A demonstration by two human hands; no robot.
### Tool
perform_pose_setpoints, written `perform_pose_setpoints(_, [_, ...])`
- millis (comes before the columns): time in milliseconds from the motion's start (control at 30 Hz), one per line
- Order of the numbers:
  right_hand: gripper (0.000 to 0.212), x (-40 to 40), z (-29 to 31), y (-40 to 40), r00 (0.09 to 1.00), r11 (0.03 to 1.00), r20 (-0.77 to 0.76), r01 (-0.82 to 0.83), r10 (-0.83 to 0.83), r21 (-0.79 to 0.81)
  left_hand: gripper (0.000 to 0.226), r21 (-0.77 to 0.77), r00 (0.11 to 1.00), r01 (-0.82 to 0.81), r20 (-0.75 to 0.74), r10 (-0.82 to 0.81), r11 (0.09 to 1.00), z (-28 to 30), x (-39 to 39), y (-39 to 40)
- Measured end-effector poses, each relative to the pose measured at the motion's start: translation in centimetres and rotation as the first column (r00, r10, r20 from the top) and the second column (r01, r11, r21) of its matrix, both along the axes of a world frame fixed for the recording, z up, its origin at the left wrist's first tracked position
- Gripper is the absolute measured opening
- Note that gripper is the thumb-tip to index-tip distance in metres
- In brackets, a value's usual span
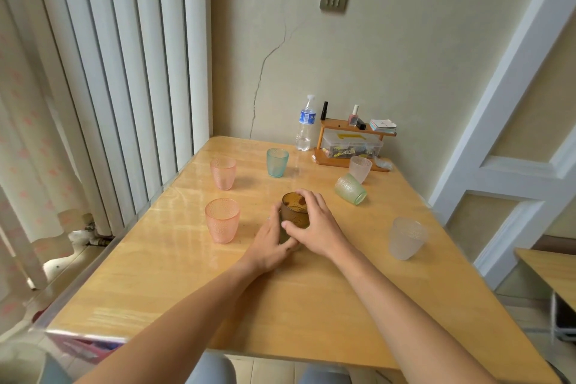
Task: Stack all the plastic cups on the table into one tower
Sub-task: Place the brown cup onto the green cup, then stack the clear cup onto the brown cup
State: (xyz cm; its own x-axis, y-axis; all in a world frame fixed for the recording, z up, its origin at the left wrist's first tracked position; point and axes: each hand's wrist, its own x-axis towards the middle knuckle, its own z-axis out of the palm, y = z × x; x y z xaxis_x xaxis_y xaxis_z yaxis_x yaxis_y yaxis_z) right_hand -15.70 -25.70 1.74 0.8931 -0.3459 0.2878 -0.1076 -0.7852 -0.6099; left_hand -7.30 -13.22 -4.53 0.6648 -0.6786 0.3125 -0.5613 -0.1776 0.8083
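Note:
A brown plastic cup stands upright at the middle of the wooden table. My left hand wraps its lower left side and my right hand covers its right side and rim. Two pink cups stand upright at the left. A teal cup stands behind. A green cup lies on its side at the right, next to a pale pink cup. A frosted white cup stands at the far right.
A water bottle and a small wooden shelf with a plastic box, nail polish and cards stand at the back by the wall. Pleated blinds line the left side. Another table's corner shows at the right.

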Motion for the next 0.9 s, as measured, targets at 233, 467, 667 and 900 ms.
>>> perform_pose_setpoints(233, [0.074,-0.2,0.4,0.1,0.999,1.0,-0.032,-0.001,0.001,0.005,0.081,-0.032,1.0,-0.007,0.002,0.007,0.999,1.0,-0.3,0.0])
perform_pose_setpoints(467, [0.077,-3.0,2.6,-4.8,0.992,0.995,-0.103,0.072,-0.078,-0.065,0.082,-0.104,0.999,-0.04,0.01,0.041,0.994,1.8,-0.1,-0.3])
perform_pose_setpoints(667, [0.072,-7.8,2.0,-12.1,0.783,0.749,-0.136,0.505,-0.606,-0.429,0.069,-0.062,0.997,-0.039,-0.063,0.035,0.997,1.9,-0.2,-0.2])
perform_pose_setpoints(900, [0.068,-10.1,0.7,-13.3,0.741,0.805,-0.321,0.505,-0.589,-0.312,0.059,-0.037,0.995,0.007,-0.099,-0.01,0.999,2.1,0.5,0.1])
